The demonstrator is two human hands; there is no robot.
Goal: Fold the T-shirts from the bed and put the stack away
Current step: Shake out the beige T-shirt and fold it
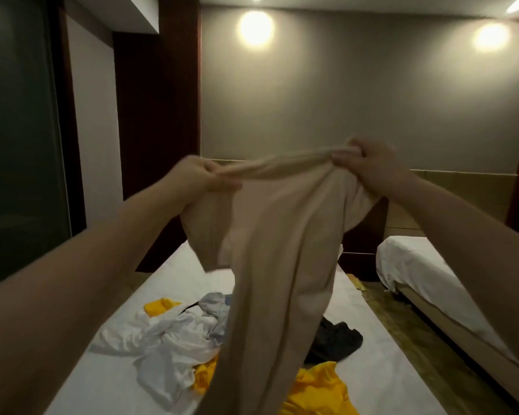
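Head view showed left grip (206,175) and right grip (369,163) clamped on a beige T-shirt (282,235), the pile (177,333) on the bed (168,277) unfolded, no stack seen.

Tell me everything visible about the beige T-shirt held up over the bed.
The beige soft-fabric T-shirt hangs unfolded and creased. The left hand and the right hand each grip its bunched top edge, stretched taut between them. One flap droops at the left; the rest falls in long folds above the white bed, its lower end out of frame.

Second white-sheeted bed (417,271) at right, two glowing lights (255,28) on grey wall (357,94), dark glass pane (18,130) at left
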